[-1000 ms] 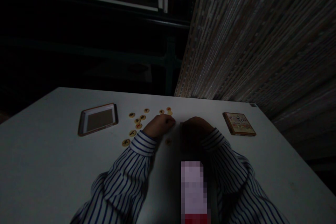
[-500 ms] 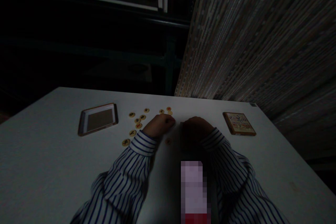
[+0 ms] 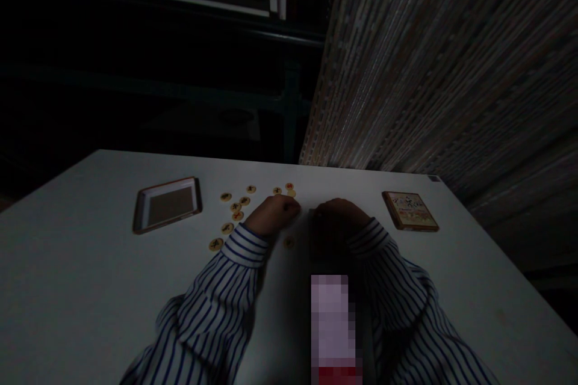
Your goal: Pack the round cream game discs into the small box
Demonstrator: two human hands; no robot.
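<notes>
Both my hands rest on a white table in dim light, in blue-striped sleeves. My left hand is curled into a loose fist, fingertips pinched together beside small round yellow tokens; what it pinches is too small to make out. Several tokens lie scattered left of and beyond it, and one token lies between my wrists. My right hand is in deep shadow, curled knuckles up on the table, its fingers not readable.
An open brown box tray with a white rim lies at the left. A printed box lid lies at the right. A woven blind or wall rises on the right behind the table. A small distant light shows in the dark background.
</notes>
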